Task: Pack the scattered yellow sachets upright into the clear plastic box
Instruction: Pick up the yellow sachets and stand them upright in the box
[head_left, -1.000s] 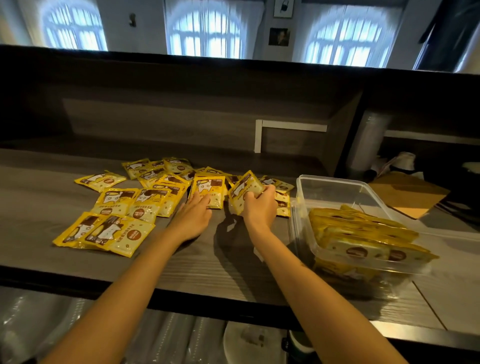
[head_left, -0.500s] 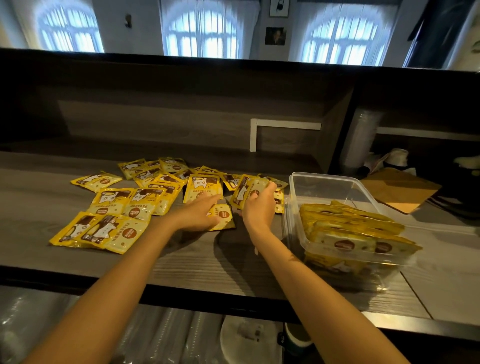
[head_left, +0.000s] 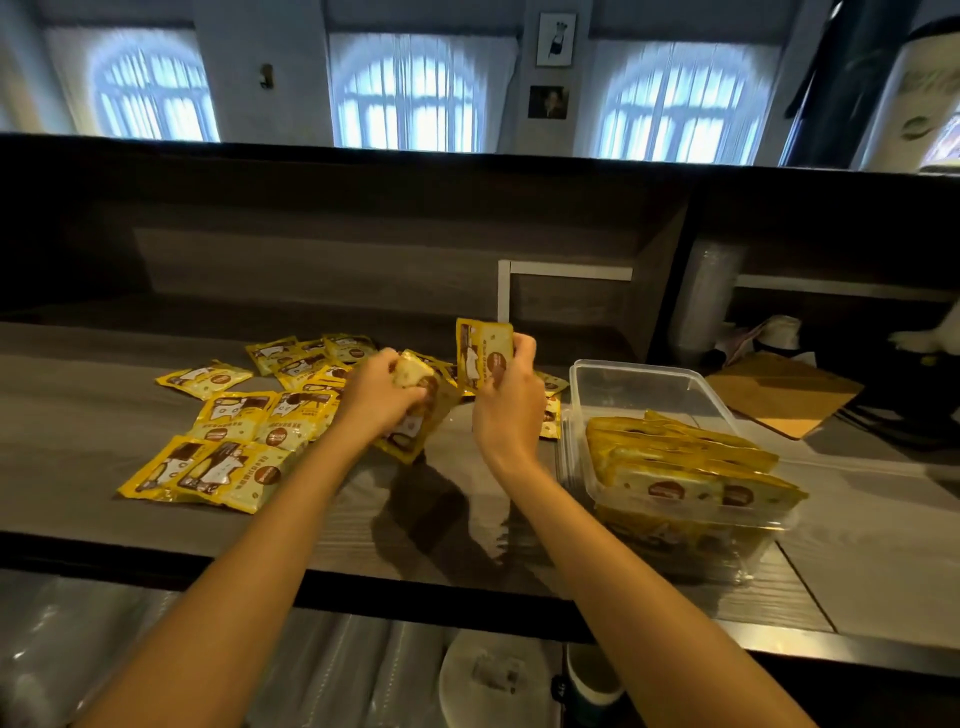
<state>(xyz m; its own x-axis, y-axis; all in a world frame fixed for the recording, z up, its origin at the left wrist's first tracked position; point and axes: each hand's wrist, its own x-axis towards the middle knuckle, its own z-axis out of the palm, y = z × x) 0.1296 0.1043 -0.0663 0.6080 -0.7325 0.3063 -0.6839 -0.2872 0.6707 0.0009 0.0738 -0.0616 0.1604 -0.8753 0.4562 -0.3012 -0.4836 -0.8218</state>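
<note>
nearest on the wooden counter, to the right, sits the clear plastic box, its long axis running away from the person. its near half is filled with packed sachets standing on edge in rows, faces toward the camera and leaning a little. its far half looks bare.

just left of the box, the right hand curls its fingers round the lower part of one upright sachet, long axis vertical, printed face toward the camera. the box lies to this hand's right, and this is the nearer hand to it. beside it, the left hand grips a tilted sachet, its long axis sloping down toward the counter. whether it holds one or several i cannot tell.

the coming move likely turns on carrying the upright sachet rightward over the box's left wall and lowering it behind the packed rows. it already faces the way they do, so it probably needs no turning.

loose sachets lie flat to the left, more of them beyond the hands, and a few between the right hand and the box. farther right lies a brown board.
</note>
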